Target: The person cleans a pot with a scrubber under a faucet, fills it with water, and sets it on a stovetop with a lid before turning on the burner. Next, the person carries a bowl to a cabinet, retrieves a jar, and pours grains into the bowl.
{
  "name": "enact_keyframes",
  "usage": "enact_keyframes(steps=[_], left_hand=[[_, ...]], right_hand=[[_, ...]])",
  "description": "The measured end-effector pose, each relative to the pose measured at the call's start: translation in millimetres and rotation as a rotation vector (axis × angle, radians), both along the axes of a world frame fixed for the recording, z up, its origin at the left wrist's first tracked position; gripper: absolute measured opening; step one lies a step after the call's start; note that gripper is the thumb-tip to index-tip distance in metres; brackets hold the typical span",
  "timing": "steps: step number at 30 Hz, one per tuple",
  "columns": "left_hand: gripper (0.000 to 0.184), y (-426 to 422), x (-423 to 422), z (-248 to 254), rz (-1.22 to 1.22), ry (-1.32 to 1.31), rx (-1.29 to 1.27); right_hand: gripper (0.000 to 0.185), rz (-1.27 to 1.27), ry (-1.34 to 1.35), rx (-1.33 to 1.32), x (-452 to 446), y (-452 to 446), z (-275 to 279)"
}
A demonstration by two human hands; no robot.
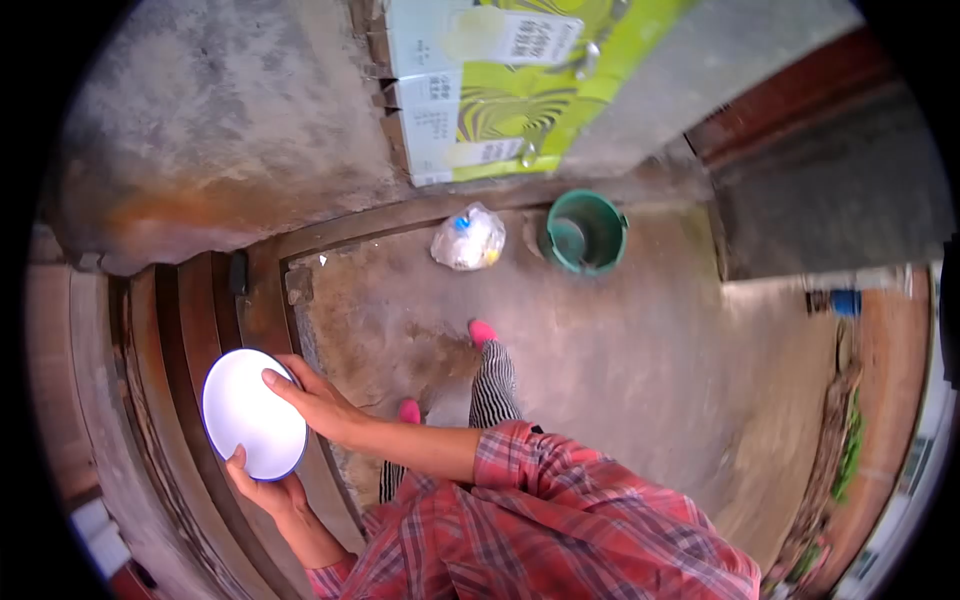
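A white enamel-looking bowl (250, 415) with a thin blue rim is held at the left of the head view. My left hand (268, 490) grips its lower edge, thumb over the rim and fingers underneath. On the upper right edge, my right hand (312, 400) has its thumb laid across the inside, with the other fingers behind the bowl. No contents show in the bowl. Its underside is hidden, and so are most of the fingers.
A green bucket (587, 232) and a tied clear plastic bag (468, 238) sit on the concrete floor (620, 370) by the wall. Flattened green-and-white cartons (500, 100) lean there. Wooden sill boards (215, 310) run along the left. A dark block (830, 180) stands at right.
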State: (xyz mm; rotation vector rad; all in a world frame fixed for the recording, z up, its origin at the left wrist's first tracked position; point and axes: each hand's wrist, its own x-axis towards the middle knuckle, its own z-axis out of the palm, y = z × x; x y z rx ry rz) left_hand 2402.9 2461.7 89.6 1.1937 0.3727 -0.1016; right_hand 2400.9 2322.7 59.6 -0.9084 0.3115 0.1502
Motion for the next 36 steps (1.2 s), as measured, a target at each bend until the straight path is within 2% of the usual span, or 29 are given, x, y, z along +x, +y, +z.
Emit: enact_keyframes(steps=[4, 8, 15, 28, 36], left_hand=[[0.066, -67, -9, -2, 0.195, 0.089, 0.055], [0.066, -118, -1, -3, 0.226, 0.099, 0.094], [0.066, -157, 13, -12, 0.301, 0.158, 0.13], [0.067, -187, 29, -22, 0.286, 0.166, 0.236], [0.067, -172, 29, -11, 0.358, 0.156, 0.152]], right_hand=[[0.068, 0.145, 0.077, 0.019, 6, -62, 0], [0.069, 0.204, 0.115, 0.041, 22, -103, -17], [0.07, 0.286, 0.143, 0.077, 45, -146, -29], [0.071, 0.295, 0.167, 0.16, 63, -178, -43], [0.065, 0.319, 0.14, 0.146, 69, -151, -38]])
